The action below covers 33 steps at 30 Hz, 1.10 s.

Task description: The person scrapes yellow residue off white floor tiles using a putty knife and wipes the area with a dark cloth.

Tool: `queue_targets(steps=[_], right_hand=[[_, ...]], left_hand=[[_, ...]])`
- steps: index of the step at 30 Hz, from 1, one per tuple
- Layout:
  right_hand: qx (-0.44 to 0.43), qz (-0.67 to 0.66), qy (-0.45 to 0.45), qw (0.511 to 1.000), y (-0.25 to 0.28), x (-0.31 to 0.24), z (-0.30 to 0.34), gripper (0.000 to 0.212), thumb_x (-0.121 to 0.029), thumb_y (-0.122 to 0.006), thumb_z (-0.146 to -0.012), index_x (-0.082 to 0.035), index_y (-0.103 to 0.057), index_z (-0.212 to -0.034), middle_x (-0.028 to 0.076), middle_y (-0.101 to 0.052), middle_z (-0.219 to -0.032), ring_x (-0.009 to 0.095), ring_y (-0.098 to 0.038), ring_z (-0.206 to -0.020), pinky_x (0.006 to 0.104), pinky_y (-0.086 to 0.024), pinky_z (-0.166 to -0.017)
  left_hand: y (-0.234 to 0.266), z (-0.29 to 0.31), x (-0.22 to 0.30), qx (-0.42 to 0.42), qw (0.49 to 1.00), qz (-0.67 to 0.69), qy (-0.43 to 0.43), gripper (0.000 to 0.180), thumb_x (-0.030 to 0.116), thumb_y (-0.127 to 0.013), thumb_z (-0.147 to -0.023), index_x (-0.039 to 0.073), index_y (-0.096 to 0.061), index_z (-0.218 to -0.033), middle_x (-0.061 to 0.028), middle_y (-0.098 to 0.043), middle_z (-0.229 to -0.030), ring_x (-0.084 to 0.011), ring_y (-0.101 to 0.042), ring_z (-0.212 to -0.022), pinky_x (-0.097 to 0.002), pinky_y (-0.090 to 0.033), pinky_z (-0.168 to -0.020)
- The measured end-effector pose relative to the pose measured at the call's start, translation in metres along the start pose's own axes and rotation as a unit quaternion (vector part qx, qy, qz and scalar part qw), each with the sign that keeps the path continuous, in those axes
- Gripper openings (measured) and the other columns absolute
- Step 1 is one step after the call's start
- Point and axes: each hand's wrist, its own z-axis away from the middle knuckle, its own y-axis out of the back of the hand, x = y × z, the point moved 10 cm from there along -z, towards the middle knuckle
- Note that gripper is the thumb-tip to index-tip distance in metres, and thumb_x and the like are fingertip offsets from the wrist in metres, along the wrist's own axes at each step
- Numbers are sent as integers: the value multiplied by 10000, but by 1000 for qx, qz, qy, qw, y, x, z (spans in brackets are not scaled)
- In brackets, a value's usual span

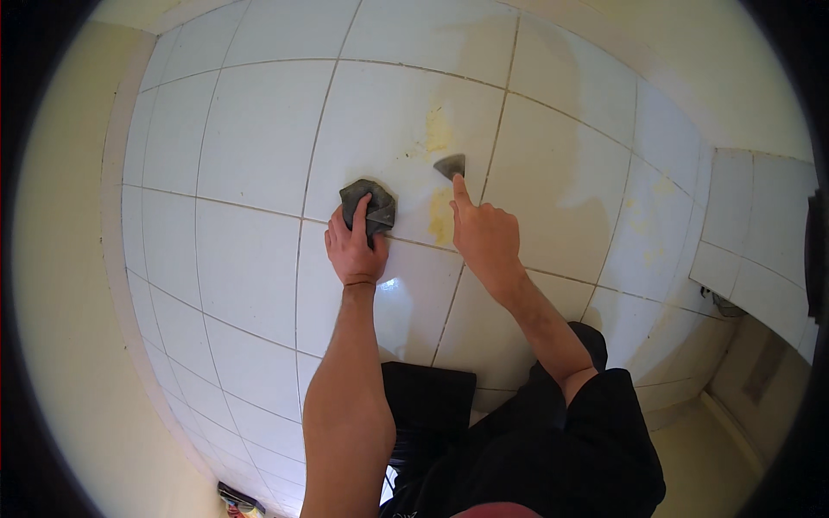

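My left hand (357, 250) is closed on a dark grey folded cloth (380, 207), pressing it against the white tiles (250, 147). To its right, my right hand (486, 237) grips a scraper (449, 164) with a flared metal blade; the index finger stretches along it, and the handle is hidden in the fist. The blade is at the tile surface, between two yellow stains. One yellow patch (438, 129) lies just beyond the blade, with small dark specks beside it. Another yellow smear (440, 216) runs between my two hands.
Fainter yellow spots (643, 229) mark the tiles farther right. A tiled ledge (751, 224) juts out at the right side, with a dark object (721, 302) under it. Cream walls (65, 259) border the tiles. Some small items (240, 501) lie at the lower left.
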Motion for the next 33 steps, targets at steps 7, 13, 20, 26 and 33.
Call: queue_targets(steps=[7,13,20,26,33], right_hand=[[-4,-33,28,999,13,-10,2,412,-218,-583,-976,-67,-605,-1358,87,-571,-520,256,-585,-451,392,-447,-439],[-19,-33,34,999,-1,-17,3,457,-217,-579,-974,-50,-561,-1399,89,-591,-547,251,-596,-463,390,-461,-444],[-46,7,27,999,-21,-18,6,575,-183,-604,-908,-50,-498,-1457,68,-609,-572,227,-603,-473,383,-465,-444],[-42,15,48,998,-21,-19,5,564,-176,-618,-907,-81,-514,-1454,76,-612,-581,242,-602,-473,382,-452,-450],[-31,-38,59,997,5,-27,5,433,-272,-549,-1002,-107,-570,-1403,92,-607,-569,262,-617,-486,400,-471,-458]], left_hand=[[2,0,1,4,1000,-1,-4,677,89,-645,-701,231,-583,-1360,-116,-542,-1295,-313,-540,-1173,-421,-434,-949],[1,1,1,6,1000,7,2,664,89,-648,-701,232,-595,-1348,-118,-544,-1288,-317,-546,-1163,-424,-438,-942],[0,0,7,6,1000,7,-4,662,89,-647,-706,237,-594,-1348,-116,-547,-1287,-315,-548,-1156,-424,-439,-942],[0,0,5,8,1000,16,-9,677,98,-647,-704,244,-583,-1363,-118,-547,-1285,-315,-548,-1153,-423,-438,-939],[-1,1,-4,-9,1000,22,3,665,96,-651,-715,241,-579,-1360,-136,-531,-1305,-332,-525,-1201,-447,-427,-971]])
